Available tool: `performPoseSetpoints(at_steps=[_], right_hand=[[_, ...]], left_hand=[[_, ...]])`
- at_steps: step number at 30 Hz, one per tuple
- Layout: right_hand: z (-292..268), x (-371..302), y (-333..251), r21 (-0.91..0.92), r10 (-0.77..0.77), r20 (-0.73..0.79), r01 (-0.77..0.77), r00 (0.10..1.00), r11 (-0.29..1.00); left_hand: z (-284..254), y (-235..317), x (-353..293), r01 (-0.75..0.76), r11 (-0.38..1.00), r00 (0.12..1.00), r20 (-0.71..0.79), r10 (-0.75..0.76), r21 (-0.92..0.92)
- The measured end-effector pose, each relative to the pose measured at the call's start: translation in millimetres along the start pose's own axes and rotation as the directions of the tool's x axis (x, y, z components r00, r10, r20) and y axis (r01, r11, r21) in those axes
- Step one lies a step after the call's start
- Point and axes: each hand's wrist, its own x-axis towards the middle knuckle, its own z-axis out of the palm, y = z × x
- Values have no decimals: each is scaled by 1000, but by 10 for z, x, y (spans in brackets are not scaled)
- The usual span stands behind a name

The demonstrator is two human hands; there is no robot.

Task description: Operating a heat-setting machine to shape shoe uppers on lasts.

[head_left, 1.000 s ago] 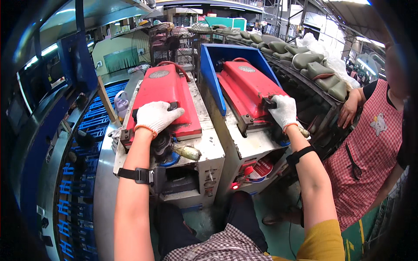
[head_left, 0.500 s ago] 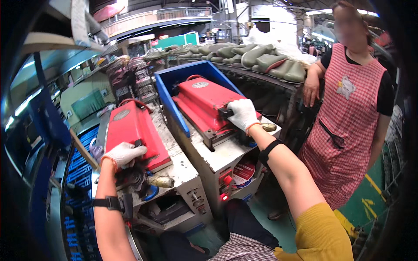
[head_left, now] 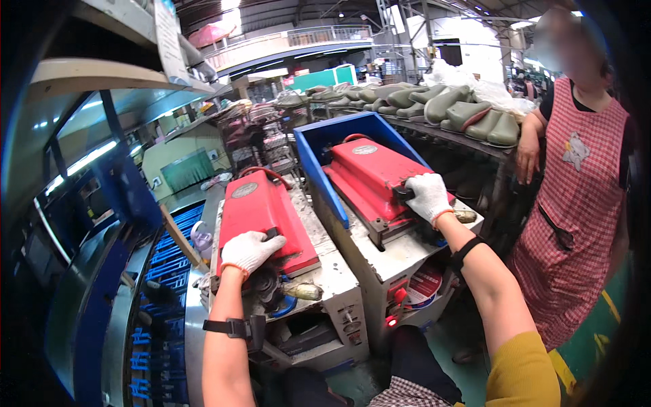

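Note:
Two white machines stand side by side before me, each with a long red cover on top. On the left red cover [head_left: 261,214], my left hand [head_left: 249,251], in a white knit glove, is closed round the front black handle [head_left: 272,235]; its fingertips are partly hidden. My right hand [head_left: 430,195], gloved alike, grips the black handle [head_left: 403,192] at the front of the right red cover [head_left: 373,163]. Both covers lie low over their machines. Below my left hand, a worn, tape-wrapped lever grip [head_left: 302,292] sticks out; a similar wrapped grip [head_left: 465,216] is beside my right wrist.
A blue guard [head_left: 319,169] surrounds the right machine's back and left side. Olive-green boots [head_left: 444,105] are heaped on a rack behind. At right stands a person in a red checked apron [head_left: 573,183]. Left are blue racks [head_left: 173,251] and a metal shelf [head_left: 88,264]. A red lamp [head_left: 391,321] glows.
My view has swung left, so the machines, boots and person appear farther right. Both hands stay on the handles of the red covers, which have not visibly moved.

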Motion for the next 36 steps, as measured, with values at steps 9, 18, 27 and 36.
performPoseSetpoints(at_steps=[9, 18, 27, 36], right_hand=[[-330, 7, 284, 666, 303, 38, -251, 952, 703], [-623, -2187, 2637, 975, 963, -137, -201, -231, 90], [-529, -446, -178, 210, 24, -444, 78, 896, 975], [-83, -329, -2777, 893, -463, 419, -264, 781, 364]], left_hand=[[12, -259, -57, 45, 994, 996, -68, -52, -103], [71, -68, 112, 2, 992, 998, -60, -10, -127], [-46, -144, 52, 34, 982, 997, 74, -21, -184], [-119, -125, 157, 68, 940, 961, 275, 28, -333]])
